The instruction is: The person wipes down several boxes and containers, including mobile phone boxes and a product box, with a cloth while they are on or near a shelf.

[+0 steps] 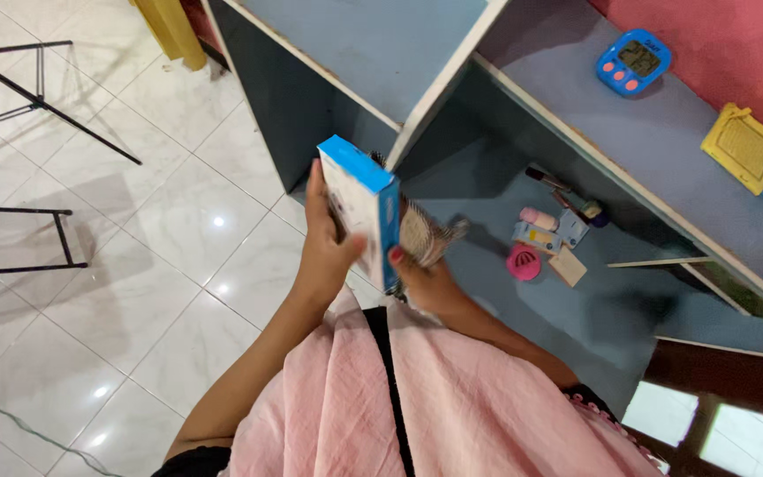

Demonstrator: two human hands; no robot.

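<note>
The box [359,208], white with a blue edge, is held upright in front of the chest, over the grey shelf [487,291]. The left hand [324,252] is clamped on its near face, thumb across the front; the right hand [426,274] is closed on a hairbrush [426,234] behind it, one finger against the box edge. To my eye a firm grip on both faces keeps the box steady. Counted: one box, one brush, one timer [631,62], one pink round lid [523,262].

glossy cardboard box [359,208], matt shelves [664,132]
</note>
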